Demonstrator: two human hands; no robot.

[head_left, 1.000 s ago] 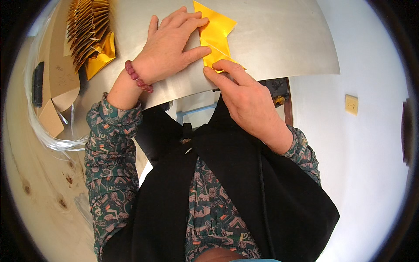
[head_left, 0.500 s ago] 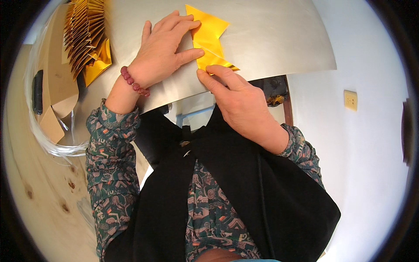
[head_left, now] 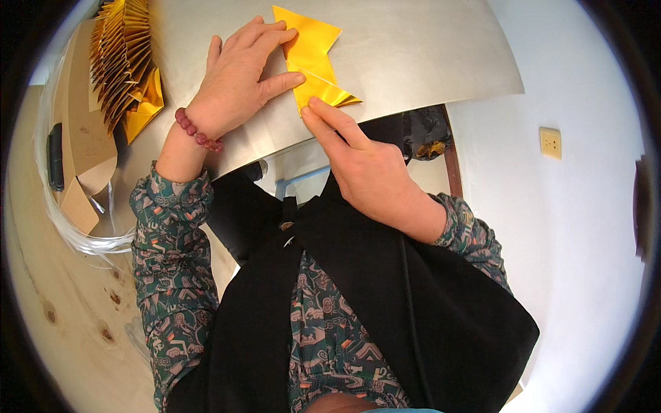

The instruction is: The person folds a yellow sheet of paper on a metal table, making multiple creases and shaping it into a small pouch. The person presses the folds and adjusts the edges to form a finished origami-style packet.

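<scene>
A sheet of gold foil paper [head_left: 311,41], folded into an angular shape with pointed corners, lies near the edge of the metal-topped table [head_left: 427,48]. My left hand [head_left: 237,76], with a dark red bead bracelet [head_left: 198,133] at the wrist, has its fingers spread. Its fingertips and thumb rest on the paper's left side. Along the near edge of the paper, my right hand [head_left: 365,158] closes thumb and index finger together at the lower folded corner. Part of that corner is hidden under these fingers.
A stack of pleated gold foil pieces [head_left: 124,62] stands at the far left. Beside it are a cardboard box [head_left: 82,138] and clear plastic [head_left: 96,242]. A black bag [head_left: 427,131] shows below the table edge. A wall with a socket [head_left: 550,142] stands at right.
The whole view has shifted, so table and hands appear slightly further left. The right thumb and index finger have drawn closer together at the fold. The left hand stays on the paper.
</scene>
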